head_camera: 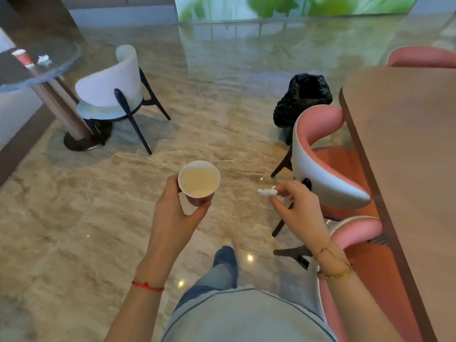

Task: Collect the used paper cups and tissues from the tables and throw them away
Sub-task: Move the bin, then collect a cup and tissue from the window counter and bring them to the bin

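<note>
Paper cup (pixel 199 178) base hidden in gripping left hand (pixel 172 208); crumpled tissue (pixel 267 192) half-hidden, pinched by right hand (pixel 296 206)

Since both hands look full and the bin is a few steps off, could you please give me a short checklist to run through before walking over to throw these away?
1. Cup held firmly in the left hand: ok, fingers wrap its lower part.
2. Cup upright: ok, rim faces up; whether liquid remains, cannot tell.
3. Tissue secure in the right hand: ok, but pinched only at the fingertips.
4. Path to the bin: ok, bare floor ahead; pink chair stands close beside it.
5. Bin open to receive: cannot tell, only the black bag shows.
6. More to collect: not ok, a red cup and a tissue remain on the round table.
</note>
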Action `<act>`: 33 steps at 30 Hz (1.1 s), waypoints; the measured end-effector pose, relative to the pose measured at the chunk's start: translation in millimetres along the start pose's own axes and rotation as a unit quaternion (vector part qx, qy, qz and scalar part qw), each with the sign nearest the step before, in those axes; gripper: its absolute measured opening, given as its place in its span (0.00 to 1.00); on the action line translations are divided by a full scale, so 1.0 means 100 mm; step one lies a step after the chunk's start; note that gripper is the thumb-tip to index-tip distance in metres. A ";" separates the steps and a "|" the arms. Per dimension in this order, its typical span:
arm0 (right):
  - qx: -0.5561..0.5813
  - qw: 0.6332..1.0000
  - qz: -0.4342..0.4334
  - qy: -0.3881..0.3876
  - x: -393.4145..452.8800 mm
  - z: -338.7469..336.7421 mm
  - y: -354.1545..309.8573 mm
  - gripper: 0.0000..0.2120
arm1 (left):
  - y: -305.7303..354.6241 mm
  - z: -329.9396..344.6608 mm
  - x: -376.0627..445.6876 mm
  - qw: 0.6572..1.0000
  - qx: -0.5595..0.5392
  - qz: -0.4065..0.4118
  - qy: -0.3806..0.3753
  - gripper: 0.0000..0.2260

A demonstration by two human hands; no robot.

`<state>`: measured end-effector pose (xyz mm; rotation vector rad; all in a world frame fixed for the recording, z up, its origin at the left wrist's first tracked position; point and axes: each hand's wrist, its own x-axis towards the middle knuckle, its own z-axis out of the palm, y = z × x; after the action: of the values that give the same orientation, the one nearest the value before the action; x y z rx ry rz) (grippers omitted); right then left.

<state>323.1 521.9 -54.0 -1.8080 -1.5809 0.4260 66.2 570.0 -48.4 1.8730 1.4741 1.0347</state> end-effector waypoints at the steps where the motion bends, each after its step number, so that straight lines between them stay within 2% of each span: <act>1: 0.005 1.000 0.003 0.006 0.28 0.02 0.02 0.05 | -0.02 0.07 0.31 1.000 -0.005 0.011 -0.005 0.27; 10: -0.005 0.995 0.061 0.080 2.56 0.01 0.37 0.04 | 0.02 0.85 2.98 0.993 -0.022 0.079 -0.081 0.26; 16: -0.001 0.988 0.111 0.104 3.79 0.02 1.04 0.04 | 0.03 1.64 4.41 0.988 -0.035 0.087 -0.120 0.26; 27: -0.029 0.984 0.111 0.137 6.47 -0.35 2.25 0.05 | 0.36 3.19 6.96 0.979 -0.049 0.117 -0.161 0.25; 33: -0.043 0.980 0.119 0.154 7.55 -0.54 2.70 0.05 | 0.49 3.92 8.18 0.973 -0.053 0.126 -0.186 0.26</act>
<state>712.1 1225.7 -55.0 -2.0275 -1.1941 0.1740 505.8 1365.1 -34.4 2.0758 0.9675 0.7935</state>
